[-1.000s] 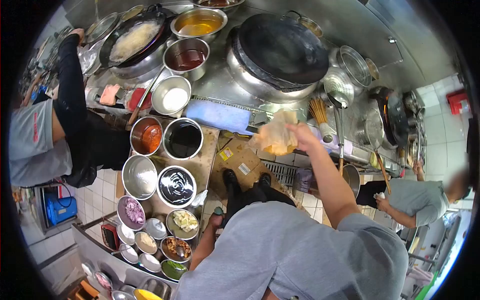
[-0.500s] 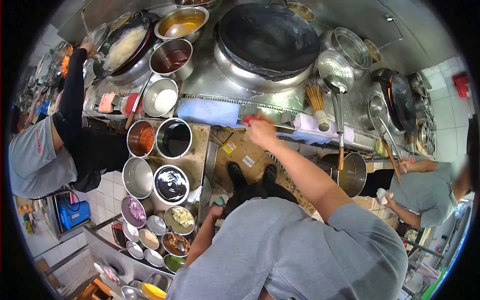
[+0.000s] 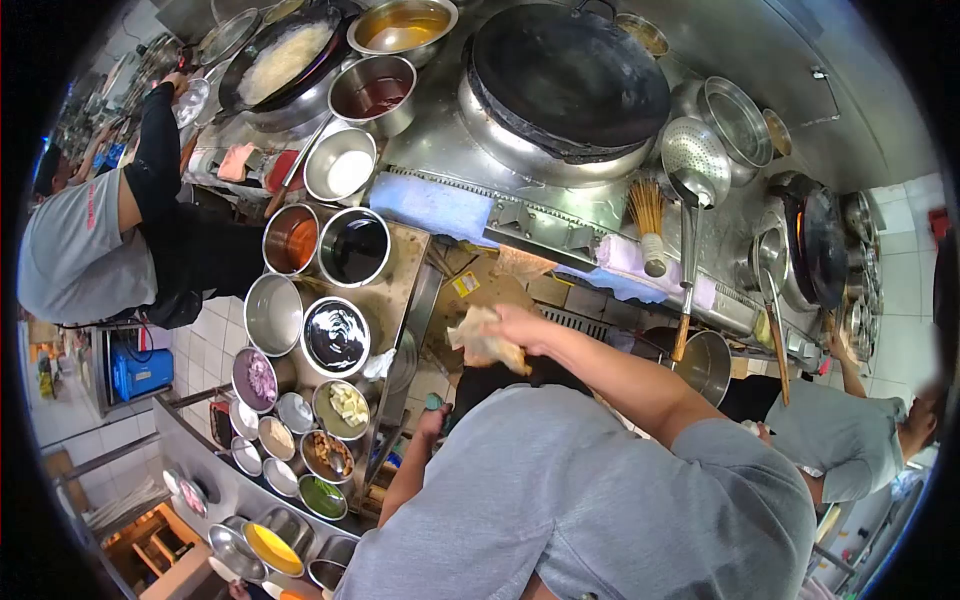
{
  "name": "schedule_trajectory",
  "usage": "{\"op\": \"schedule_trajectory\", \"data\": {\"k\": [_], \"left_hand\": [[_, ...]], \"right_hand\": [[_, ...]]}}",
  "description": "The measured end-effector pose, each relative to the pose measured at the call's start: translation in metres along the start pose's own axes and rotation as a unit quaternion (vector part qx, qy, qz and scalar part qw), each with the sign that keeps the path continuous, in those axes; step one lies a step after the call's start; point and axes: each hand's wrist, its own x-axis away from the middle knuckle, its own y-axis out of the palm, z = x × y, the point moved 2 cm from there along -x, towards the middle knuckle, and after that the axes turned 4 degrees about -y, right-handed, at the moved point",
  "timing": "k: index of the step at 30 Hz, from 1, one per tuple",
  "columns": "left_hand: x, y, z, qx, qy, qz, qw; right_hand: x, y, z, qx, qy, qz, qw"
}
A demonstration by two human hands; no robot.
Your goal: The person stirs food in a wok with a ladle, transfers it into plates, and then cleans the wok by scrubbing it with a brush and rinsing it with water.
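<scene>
My right hand [image 3: 522,328] grips a beige-brown cloth [image 3: 478,335], which hangs from the fingers above my legs, in front of the stove's edge. Low at my left side, my left hand [image 3: 430,422] is closed round a small teal thing [image 3: 433,401] whose kind I cannot make out. An orange cloth [image 3: 525,262] lies at the stove's front rail, just beyond my right hand. Ahead sits a big black wok [image 3: 570,75] on its burner, with no food showing in it.
A perforated strainer [image 3: 695,150], a ladle [image 3: 690,250] and a bamboo brush [image 3: 648,225] lie right of the wok. Left are bowls of dark liquid [image 3: 355,250], red sauce [image 3: 292,240] and chopped ingredients [image 3: 345,408]. Co-workers stand at left [image 3: 80,240] and right [image 3: 840,440].
My right hand has drawn back from the stove's front rail toward my body and now shows the beige-brown cloth. My left hand stays low with the teal thing. The view has shifted slightly.
</scene>
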Motion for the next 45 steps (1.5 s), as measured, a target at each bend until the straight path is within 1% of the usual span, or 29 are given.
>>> {"op": "schedule_trajectory", "data": {"k": [2,3,4,5,7,8,10,11,13,14,15,17,18,20,22,24,25,26,27,29,31,32,33,36,38,39,41,43,45], "left_hand": [[0.001,0.002,-0.011,0.007,-0.040,0.007,0.999],[-0.003,0.003,-0.015,0.006,-0.042,0.008,0.999],[-0.008,0.004,-0.018,-0.026,-0.004,0.031,0.999],[-0.008,0.005,-0.020,-0.057,0.034,0.053,0.996],[0.003,0.003,-0.012,-0.037,0.023,0.040,0.998],[0.008,0.002,-0.004,-0.016,0.016,0.028,0.999],[0.002,0.000,-0.010,-0.034,0.045,0.020,0.998],[-0.002,-0.002,-0.011,-0.049,0.068,0.012,0.996],[-0.002,-0.005,-0.004,-0.032,0.086,0.031,0.995],[0.000,-0.006,-0.003,-0.012,0.101,0.045,0.994],[0.002,-0.006,-0.003,-0.013,0.099,0.043,0.994],[0.000,-0.008,0.000,-0.002,0.024,0.036,0.999],[0.001,-0.009,0.002,-0.004,0.024,0.034,0.999],[0.004,-0.010,0.005,0.006,0.024,0.010,1.000],[-0.018,-0.007,-0.012,0.007,0.027,-0.001,1.000],[-0.077,-0.002,-0.051,-0.092,0.022,0.045,0.994],[-0.076,-0.011,-0.039,-0.092,0.028,0.048,0.994],[-0.061,-0.022,-0.020,-0.093,0.049,0.041,0.994],[-0.040,-0.030,-0.004,-0.094,0.068,0.031,0.993],[-0.008,-0.028,0.018,-0.089,0.087,0.021,0.992],[0.003,-0.026,0.029,0.083,-0.007,0.042,0.996],[-0.059,-0.014,-0.029,-0.017,-0.045,0.101,0.994],[-0.068,-0.020,-0.040,-0.024,-0.047,0.098,0.994],[-0.093,-0.030,-0.042,-0.112,0.016,0.020,0.993],[-0.106,-0.034,-0.050,-0.004,-0.017,-0.058,0.998],[-0.091,-0.046,-0.027,-0.075,0.007,-0.057,0.996],[-0.050,-0.072,0.033,-0.217,0.057,-0.046,0.973],[-0.050,-0.075,0.043,-0.280,0.065,-0.001,0.958],[-0.039,-0.074,0.065,-0.202,0.020,0.011,0.979]], "right_hand": [[-0.041,-0.021,0.017,0.041,-0.129,0.174,0.975],[0.002,-0.024,-0.057,0.234,-0.130,0.234,0.935],[0.002,-0.030,-0.067,0.275,-0.369,0.272,0.845],[0.007,-0.032,-0.078,0.308,-0.384,0.252,0.833],[-0.003,-0.042,-0.078,0.430,-0.312,0.227,0.816],[-0.018,-0.052,-0.062,0.429,-0.312,0.230,0.816],[-0.057,-0.079,-0.016,0.528,-0.252,0.288,0.758],[-0.052,-0.084,-0.017,0.527,-0.254,0.292,0.756],[-0.040,-0.083,-0.021,0.616,-0.212,0.272,0.708],[-0.037,-0.082,-0.025,0.640,-0.138,0.250,0.713],[-0.034,-0.078,-0.032,0.640,-0.135,0.250,0.714],[-0.037,-0.073,-0.041,0.634,-0.022,0.221,0.741],[-0.049,-0.073,-0.047,0.633,-0.020,0.222,0.742],[-0.076,-0.078,-0.056,0.546,0.014,0.227,0.806],[-0.085,-0.079,-0.053,0.563,0.012,0.232,0.793],[-0.092,-0.083,-0.032,0.561,-0.023,0.259,0.786],[-0.068,-0.078,-0.036,0.633,0.004,0.078,0.770],[-0.038,-0.073,-0.039,0.681,0.033,-0.107,0.724],[-0.024,-0.073,-0.025,0.709,0.046,-0.174,0.682],[-0.004,-0.113,0.024,0.615,0.078,-0.057,0.783],[0.011,-0.153,0.053,0.573,0.059,0.048,0.816],[0.020,-0.162,0.040,0.516,0.007,0.114,0.849],[0.038,-0.167,0.021,0.448,-0.041,0.179,0.875],[0.073,-0.177,-0.049,0.349,-0.200,0.369,0.838],[0.079,-0.183,-0.087,0.295,-0.259,0.428,0.814],[0.075,-0.186,-0.102,0.280,-0.289,0.448,0.799],[0.056,-0.192,-0.112,0.369,-0.343,0.496,0.707],[0.018,-0.190,-0.099,0.411,-0.242,0.492,0.729],[-0.034,-0.185,-0.055,0.478,-0.131,0.440,0.749]]}}
